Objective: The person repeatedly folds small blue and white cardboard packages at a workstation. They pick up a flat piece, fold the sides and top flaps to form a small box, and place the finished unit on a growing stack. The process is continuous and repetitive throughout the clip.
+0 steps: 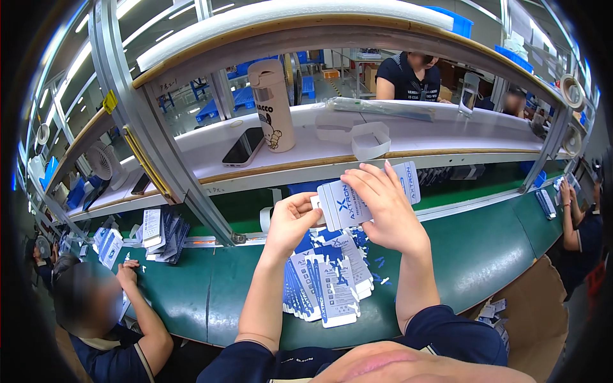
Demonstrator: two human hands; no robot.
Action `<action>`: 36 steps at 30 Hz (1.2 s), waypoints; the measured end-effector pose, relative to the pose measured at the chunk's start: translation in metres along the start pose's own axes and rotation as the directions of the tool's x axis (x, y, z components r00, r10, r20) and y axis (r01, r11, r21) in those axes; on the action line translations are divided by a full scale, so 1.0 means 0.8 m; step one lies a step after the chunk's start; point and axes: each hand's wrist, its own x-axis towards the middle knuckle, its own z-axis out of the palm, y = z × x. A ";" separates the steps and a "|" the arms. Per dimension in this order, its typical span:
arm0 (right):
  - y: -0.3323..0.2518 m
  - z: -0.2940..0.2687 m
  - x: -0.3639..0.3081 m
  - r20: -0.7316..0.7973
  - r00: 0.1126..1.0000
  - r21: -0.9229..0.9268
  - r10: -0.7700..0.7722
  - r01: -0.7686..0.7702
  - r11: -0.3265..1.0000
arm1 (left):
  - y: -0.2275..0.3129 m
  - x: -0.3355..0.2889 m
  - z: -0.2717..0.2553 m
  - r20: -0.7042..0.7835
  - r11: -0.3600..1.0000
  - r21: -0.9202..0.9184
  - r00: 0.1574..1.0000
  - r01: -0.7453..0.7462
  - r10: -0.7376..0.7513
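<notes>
Raised above the green bench, a white and blue printed cardboard packaging sleeve [342, 205] lies across both my hands, apparently flattened. My left hand [292, 222] pinches its left end between thumb and fingers. Over its middle and right part lies my right hand [391, 210], fingers along the top edge and thumb below, gripping it. The right hand covers much of its printed face. Below my hands, a fanned pile of similar flat cartons [338, 297] rests on the bench, with small blue and white paper scraps [378, 263] on and around it.
Behind the green bench [447, 255] runs a white shelf with a phone [244, 148], a tumbler [272, 108] and a small open white box [370, 142]. A metal post [159, 121] stands left. Another person [102, 300] works close at left beside stacked cartons [165, 236]; a cardboard bin [527, 313] stands right.
</notes>
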 end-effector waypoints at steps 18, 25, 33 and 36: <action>-0.001 0.002 -0.002 0.018 1.000 0.026 0.004 -0.004 1.000 | -0.007 0.002 0.009 0.023 0.998 0.006 0.998 -0.064 0.063; -0.003 -0.005 -0.003 0.046 0.999 0.036 -0.029 0.027 0.999 | -0.005 0.002 0.002 0.092 0.996 0.056 0.994 -0.069 0.063; 0.000 -0.003 -0.004 0.064 0.997 0.027 -0.035 0.033 0.999 | -0.012 0.004 0.003 0.085 0.994 0.080 0.994 -0.081 0.074; 0.000 -0.004 -0.003 0.070 0.997 0.023 -0.034 0.032 0.999 | -0.011 0.005 0.002 0.087 0.993 0.090 0.994 -0.077 0.069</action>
